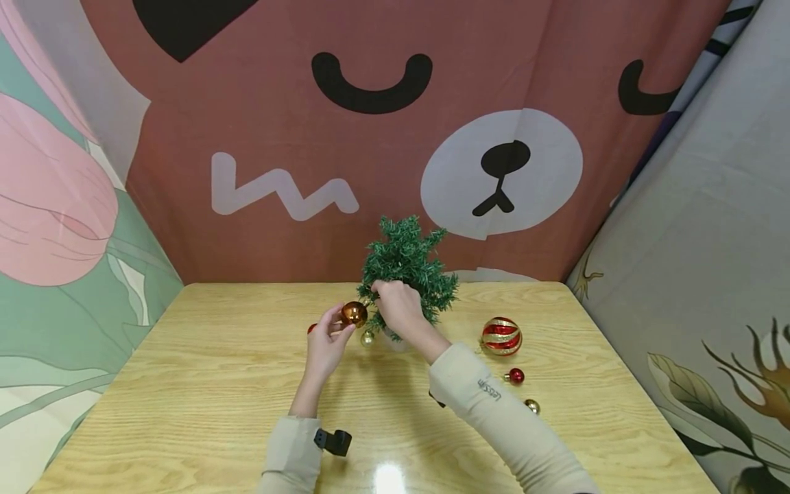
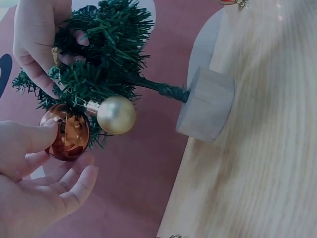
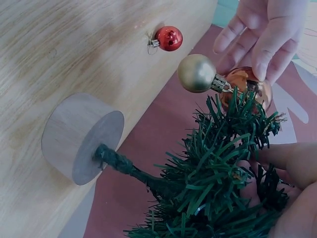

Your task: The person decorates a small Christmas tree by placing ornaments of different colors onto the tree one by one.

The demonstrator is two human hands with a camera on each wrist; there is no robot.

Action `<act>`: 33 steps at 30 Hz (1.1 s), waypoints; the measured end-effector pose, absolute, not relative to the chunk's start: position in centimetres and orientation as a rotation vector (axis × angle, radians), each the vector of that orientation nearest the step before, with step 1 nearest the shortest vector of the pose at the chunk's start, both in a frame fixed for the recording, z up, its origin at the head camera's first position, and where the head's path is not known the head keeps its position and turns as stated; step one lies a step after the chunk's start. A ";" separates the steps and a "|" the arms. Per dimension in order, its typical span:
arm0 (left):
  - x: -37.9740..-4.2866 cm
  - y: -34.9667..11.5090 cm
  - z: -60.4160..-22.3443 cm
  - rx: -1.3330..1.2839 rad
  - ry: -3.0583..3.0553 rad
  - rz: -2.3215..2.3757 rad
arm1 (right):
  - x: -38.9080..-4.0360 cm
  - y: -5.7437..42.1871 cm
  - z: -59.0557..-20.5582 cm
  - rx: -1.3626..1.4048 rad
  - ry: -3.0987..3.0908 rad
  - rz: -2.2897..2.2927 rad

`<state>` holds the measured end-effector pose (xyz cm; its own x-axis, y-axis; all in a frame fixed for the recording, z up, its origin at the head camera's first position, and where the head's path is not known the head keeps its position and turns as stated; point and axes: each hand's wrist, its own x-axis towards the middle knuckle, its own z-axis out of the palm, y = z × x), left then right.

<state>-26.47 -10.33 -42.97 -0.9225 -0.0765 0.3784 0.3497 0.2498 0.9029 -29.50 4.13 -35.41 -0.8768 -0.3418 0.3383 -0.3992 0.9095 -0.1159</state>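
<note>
My left hand (image 1: 326, 348) pinches a shiny copper bauble (image 1: 354, 313) between thumb and fingers, at the left side of a small artificial Christmas tree (image 1: 404, 250). My right hand (image 1: 400, 310) reaches in from the front, its fingers gripping a branch (image 3: 270, 191) just above that bauble. A gold hanging loop (image 2: 55, 55) shows by the right fingers in the left wrist view. Beside the copper bauble, a matte gold bauble (image 2: 116, 115) hangs from a low branch. The tree stands upright on a round wooden base (image 2: 207, 104). Needles partly hide the right fingertips.
Behind the left hand lies a small red bauble (image 3: 169, 38). On the table's right side are a large red-and-gold striped bauble (image 1: 502, 336), a small red bauble (image 1: 516, 376) and a gold bauble (image 1: 532, 407), partly behind the right sleeve. A printed cloth (image 1: 278, 247) hangs behind the wooden table (image 1: 204, 391).
</note>
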 end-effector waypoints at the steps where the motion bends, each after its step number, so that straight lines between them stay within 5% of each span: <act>1: -26.5 -10.3 -43.0 -0.252 -2.194 -1.707 | -29.5 4.1 -35.4 0.550 -2.759 0.258; 33: -25.8 -10.7 -43.0 -0.252 -2.316 -1.630 | -29.0 4.7 -35.8 0.601 -2.666 0.265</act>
<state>-25.83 -10.67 -43.02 -0.9404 -0.0272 0.3391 0.3100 0.3415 0.8873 -29.03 4.73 -35.80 -0.8307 -0.3712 0.4149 -0.4456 0.8901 -0.0959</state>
